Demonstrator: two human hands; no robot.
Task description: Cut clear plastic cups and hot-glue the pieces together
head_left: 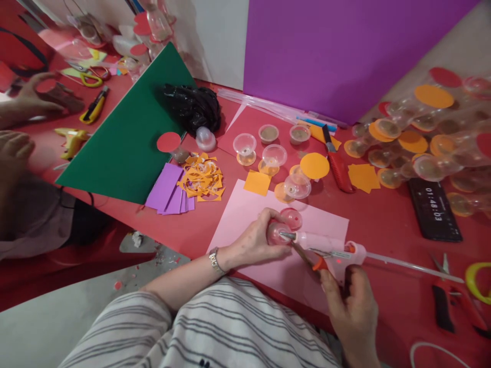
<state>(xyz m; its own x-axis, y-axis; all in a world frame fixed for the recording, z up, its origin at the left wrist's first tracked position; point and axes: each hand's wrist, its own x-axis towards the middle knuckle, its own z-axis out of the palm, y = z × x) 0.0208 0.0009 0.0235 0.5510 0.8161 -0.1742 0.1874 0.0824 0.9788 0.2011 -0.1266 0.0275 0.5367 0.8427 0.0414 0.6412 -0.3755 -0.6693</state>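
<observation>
The clear cup (275,233) is pinched in the curled fingers of the left hand (255,243), at that hand's 3 o'clock. The pink glue gun (321,242) is gripped by its handle in the right hand (355,306), the farther one, with the cup placed at its 10 o'clock. The gun's long axis is laid nearly 9-to-3, nozzle toward the cup; whether contact is made cannot be told.

The place looks like a shared craft workshop: a red table (383,220) bears a pink glue gun (322,243), a yellow glue gun (72,142), scissors (91,79), a box cutter (94,106), orange paper offcuts (203,176) and a crowd of clear plastic cups (427,168) capped with coloured discs (433,96), another person (49,225) is beyond a green board (126,133), and red scraps (118,285) litter the grey floor (38,327)
</observation>
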